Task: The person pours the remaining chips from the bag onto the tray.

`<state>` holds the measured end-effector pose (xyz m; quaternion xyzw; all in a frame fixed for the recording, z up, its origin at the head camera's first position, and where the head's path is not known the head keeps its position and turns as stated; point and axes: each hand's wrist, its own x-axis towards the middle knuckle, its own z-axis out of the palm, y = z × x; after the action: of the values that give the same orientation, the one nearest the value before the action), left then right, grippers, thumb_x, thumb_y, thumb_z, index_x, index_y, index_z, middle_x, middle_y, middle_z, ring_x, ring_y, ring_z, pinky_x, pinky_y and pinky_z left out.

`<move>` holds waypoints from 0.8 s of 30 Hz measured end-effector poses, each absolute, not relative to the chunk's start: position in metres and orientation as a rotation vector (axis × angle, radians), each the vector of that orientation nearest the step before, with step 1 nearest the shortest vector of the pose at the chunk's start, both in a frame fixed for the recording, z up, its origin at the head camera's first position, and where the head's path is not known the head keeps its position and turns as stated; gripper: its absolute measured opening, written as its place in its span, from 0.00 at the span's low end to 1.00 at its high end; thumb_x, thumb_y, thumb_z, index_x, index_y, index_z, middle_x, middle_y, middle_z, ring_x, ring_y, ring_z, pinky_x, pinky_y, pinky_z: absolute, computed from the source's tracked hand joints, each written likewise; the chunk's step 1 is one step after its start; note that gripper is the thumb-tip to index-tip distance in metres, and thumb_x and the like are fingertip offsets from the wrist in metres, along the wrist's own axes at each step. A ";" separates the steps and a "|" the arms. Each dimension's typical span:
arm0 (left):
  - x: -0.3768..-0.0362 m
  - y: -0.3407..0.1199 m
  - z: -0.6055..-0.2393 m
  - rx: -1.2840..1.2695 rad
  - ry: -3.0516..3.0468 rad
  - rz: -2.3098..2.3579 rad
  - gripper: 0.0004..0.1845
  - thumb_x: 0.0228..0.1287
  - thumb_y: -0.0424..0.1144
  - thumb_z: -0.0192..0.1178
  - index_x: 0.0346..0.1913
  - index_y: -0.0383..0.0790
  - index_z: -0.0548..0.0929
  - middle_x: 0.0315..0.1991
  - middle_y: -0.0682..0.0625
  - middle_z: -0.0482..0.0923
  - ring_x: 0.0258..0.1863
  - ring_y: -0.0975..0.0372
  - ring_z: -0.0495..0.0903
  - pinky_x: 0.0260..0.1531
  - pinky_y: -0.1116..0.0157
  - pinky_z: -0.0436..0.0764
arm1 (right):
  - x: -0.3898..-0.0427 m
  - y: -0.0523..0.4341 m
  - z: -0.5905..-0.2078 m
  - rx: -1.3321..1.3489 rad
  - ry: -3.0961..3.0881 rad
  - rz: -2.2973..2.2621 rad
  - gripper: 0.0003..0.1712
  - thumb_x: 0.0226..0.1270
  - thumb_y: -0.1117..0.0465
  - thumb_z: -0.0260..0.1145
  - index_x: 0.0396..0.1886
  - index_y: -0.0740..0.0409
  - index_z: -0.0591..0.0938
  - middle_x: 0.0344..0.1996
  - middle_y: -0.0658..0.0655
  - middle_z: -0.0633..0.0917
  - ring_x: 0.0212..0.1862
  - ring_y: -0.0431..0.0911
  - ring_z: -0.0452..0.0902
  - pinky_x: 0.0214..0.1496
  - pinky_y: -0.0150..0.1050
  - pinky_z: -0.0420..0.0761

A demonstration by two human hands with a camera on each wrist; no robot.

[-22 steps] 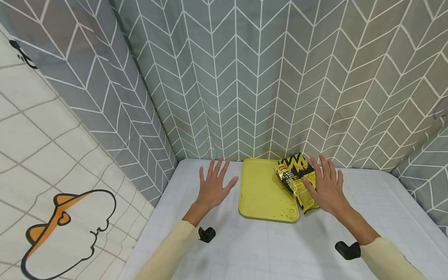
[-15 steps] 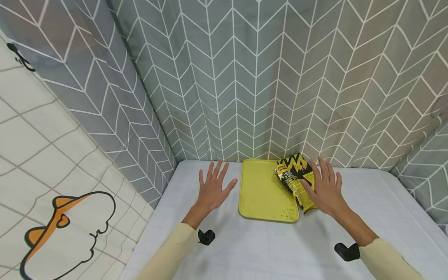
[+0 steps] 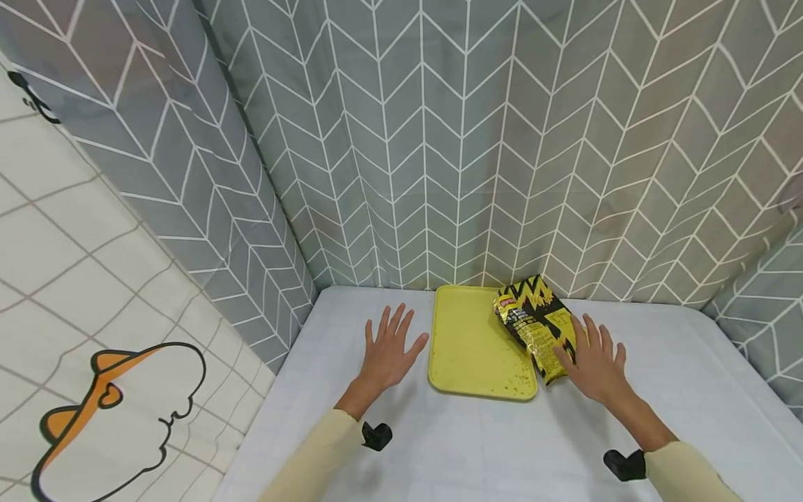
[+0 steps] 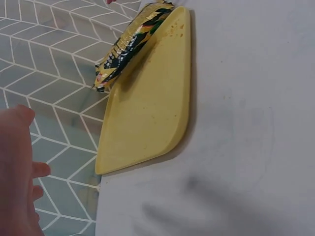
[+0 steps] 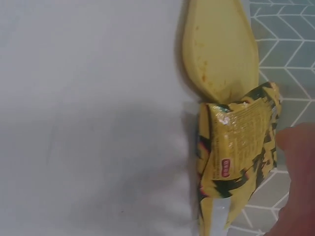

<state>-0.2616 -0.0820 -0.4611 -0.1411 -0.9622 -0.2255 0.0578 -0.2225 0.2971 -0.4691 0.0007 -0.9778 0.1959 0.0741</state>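
Two bare hands of yours are above the white surface (image 3: 489, 453), and both are spread wide. Your left hand (image 3: 385, 355) has its fingers straight and separated; it is at nine o'clock of the yellow tray (image 3: 467, 341), near to the rim. Your right hand (image 3: 596, 366) has also straight, spread fingers, and it is at about four o'clock of the tray. Nearest to this right hand is the black and yellow packet (image 3: 530, 321); in the head view the hand overlaps it, but I cannot tell whether they touch. The packet lies across the tray's rim at about three o'clock: one part is over the tray, the other part goes beyond the edge. Its wrapper is shiny and wrinkled, and the right wrist view shows a small red label (image 5: 225, 167) on it. Inside the tray, at five o'clock, there are brown specks (image 3: 521, 385). Your sleeves (image 3: 314, 457) are pale yellow, and one black piece (image 3: 377, 437) sits at each wrist. At twelve o'clock, behind the surface, hangs a grey curtain (image 3: 433, 139) with white zigzag lines.
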 end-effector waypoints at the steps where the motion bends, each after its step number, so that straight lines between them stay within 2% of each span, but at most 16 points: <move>1: -0.261 -0.082 -0.464 -0.429 -2.922 -0.678 0.37 0.78 0.64 0.43 0.80 0.47 0.62 0.84 0.46 0.51 0.85 0.46 0.43 0.80 0.33 0.41 | -0.222 0.299 -0.472 -0.028 -2.963 0.588 0.47 0.78 0.47 0.57 0.80 0.69 0.48 0.77 0.80 0.46 0.75 0.81 0.39 0.67 0.84 0.43; 10: -0.256 -0.078 -0.491 -0.453 -2.928 -0.757 0.33 0.80 0.60 0.41 0.76 0.44 0.69 0.83 0.45 0.57 0.85 0.45 0.47 0.79 0.33 0.47 | -0.222 0.308 -0.490 -0.202 -3.092 0.693 0.46 0.80 0.49 0.51 0.79 0.73 0.42 0.75 0.83 0.40 0.73 0.82 0.40 0.68 0.82 0.51; 12: -0.256 -0.077 -0.498 -0.465 -2.907 -0.793 0.32 0.80 0.59 0.41 0.75 0.43 0.70 0.82 0.43 0.58 0.84 0.44 0.49 0.78 0.33 0.48 | -0.223 0.307 -0.493 -0.282 -3.075 0.770 0.45 0.81 0.51 0.48 0.78 0.77 0.41 0.74 0.85 0.43 0.72 0.83 0.43 0.69 0.80 0.55; 14: -0.256 -0.077 -0.504 -0.467 -2.903 -0.799 0.33 0.81 0.60 0.40 0.75 0.43 0.71 0.81 0.43 0.59 0.84 0.43 0.50 0.78 0.32 0.49 | -0.224 0.306 -0.496 -0.384 -3.021 0.871 0.43 0.80 0.53 0.46 0.77 0.80 0.43 0.71 0.86 0.50 0.69 0.81 0.52 0.66 0.75 0.64; 18: -0.254 -0.077 -0.514 -0.431 -2.941 -0.791 0.32 0.81 0.60 0.39 0.76 0.45 0.70 0.82 0.45 0.59 0.84 0.45 0.50 0.78 0.33 0.49 | -0.224 0.306 -0.499 -0.555 -2.896 1.068 0.38 0.78 0.56 0.43 0.71 0.86 0.50 0.60 0.83 0.63 0.55 0.72 0.68 0.52 0.62 0.76; 21: -0.251 -0.076 -0.521 -0.409 -2.960 -0.799 0.32 0.80 0.59 0.41 0.76 0.44 0.69 0.82 0.46 0.59 0.84 0.45 0.50 0.79 0.34 0.49 | -0.221 0.308 -0.501 -0.668 -2.890 1.124 0.34 0.77 0.55 0.43 0.63 0.85 0.58 0.46 0.77 0.72 0.42 0.62 0.74 0.39 0.51 0.77; 24: -0.248 -0.073 -0.529 -0.420 -2.949 -0.822 0.31 0.80 0.57 0.43 0.75 0.41 0.69 0.81 0.44 0.60 0.83 0.44 0.52 0.78 0.35 0.51 | -0.217 0.310 -0.503 -0.764 -2.911 1.208 0.29 0.78 0.55 0.43 0.53 0.82 0.68 0.30 0.65 0.81 0.30 0.51 0.77 0.31 0.42 0.77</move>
<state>-0.2481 -0.0730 -0.5291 -0.1358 -0.9541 -0.2658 0.0256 -0.2170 0.3101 -0.5031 -0.2354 -0.8965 0.3720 -0.0509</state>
